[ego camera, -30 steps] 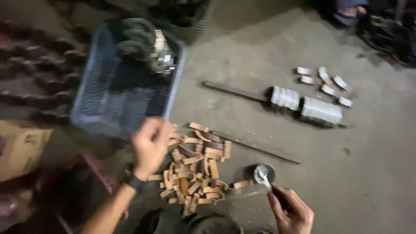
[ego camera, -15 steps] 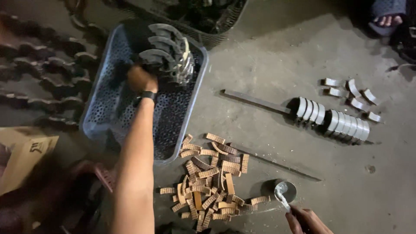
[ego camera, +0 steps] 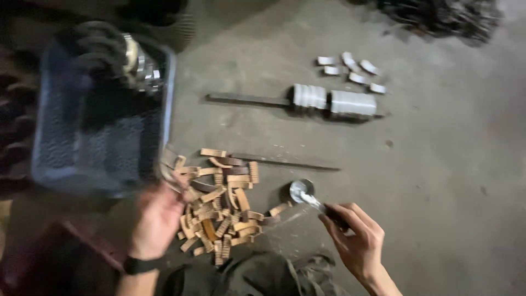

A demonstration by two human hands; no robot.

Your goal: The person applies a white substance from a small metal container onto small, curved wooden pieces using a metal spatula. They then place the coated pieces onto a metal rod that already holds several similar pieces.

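Observation:
My left hand is low at the left edge of a pile of short brown curved pieces on the concrete floor. Its fingers are closed on what looks like a thin pale curved metal piece, which is blurred. My right hand grips a small metal-tipped tool. The tool's tip rests in a little round tin just right of the pile. A blue plastic basket sits beyond my left hand with shiny curved metal parts at its far end.
A dark rod carrying stacked silver half-shells lies farther out, with a few loose silver shells behind it. A thin rod lies past the pile. Dark parts are heaped at top right. My knee is at the bottom.
My left hand has come back from the far end of the basket to the near left side of the brown pile. The view has swung, and my right hand stays at the tin.

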